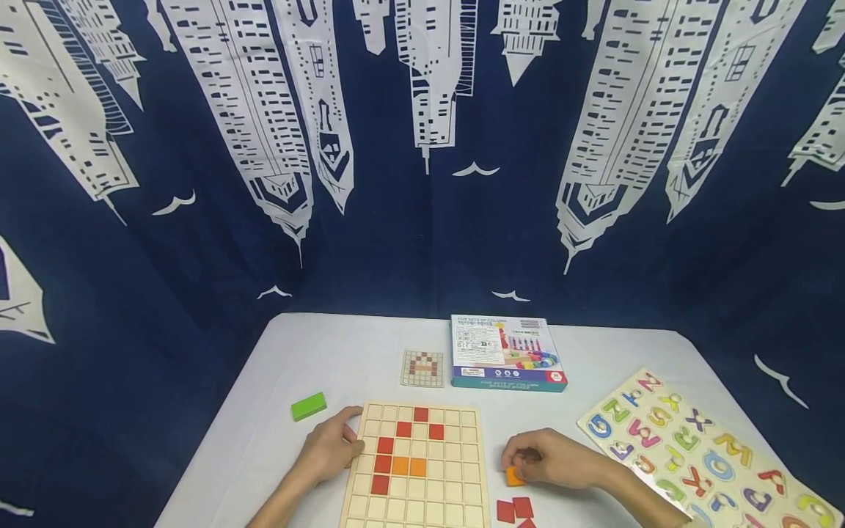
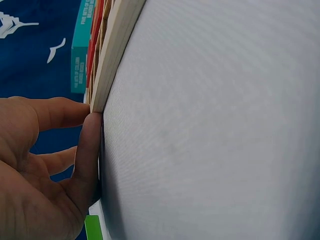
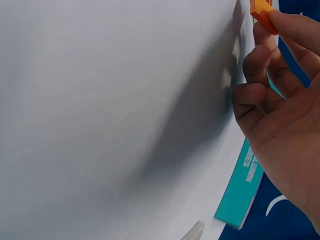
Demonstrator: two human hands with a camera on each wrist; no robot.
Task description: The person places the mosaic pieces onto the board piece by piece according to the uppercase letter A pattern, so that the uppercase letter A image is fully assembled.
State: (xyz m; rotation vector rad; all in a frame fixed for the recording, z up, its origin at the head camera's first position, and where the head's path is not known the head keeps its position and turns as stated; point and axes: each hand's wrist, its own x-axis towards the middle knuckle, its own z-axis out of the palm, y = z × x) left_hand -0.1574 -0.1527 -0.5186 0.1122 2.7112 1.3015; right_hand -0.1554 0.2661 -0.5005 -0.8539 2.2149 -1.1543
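Note:
A wooden grid board [image 1: 455, 455] lies at the table's front middle. Several red tiles [image 1: 385, 445] and two orange tiles [image 1: 409, 466] sit in its squares. At its left edge, my left hand [image 1: 330, 449] grips the board, and the left wrist view shows thumb and finger meeting at the board's edge [image 2: 112, 60]. To the right of the board, my right hand [image 1: 553, 458] pinches an orange tile [image 1: 514, 477] between thumb and fingers; that tile shows at the top of the right wrist view [image 3: 262, 14]. Loose red tiles [image 1: 505, 511] lie just below this hand.
A small pattern card [image 1: 422, 368] lies behind the board, beside a teal-edged box [image 1: 508, 383]. Left of the board is a green block [image 1: 308, 406]. An alphabet puzzle board [image 1: 709, 451] lies at the right. Dark blue cloth with white buildings [image 1: 432, 242] hangs behind the white table [image 1: 370, 352].

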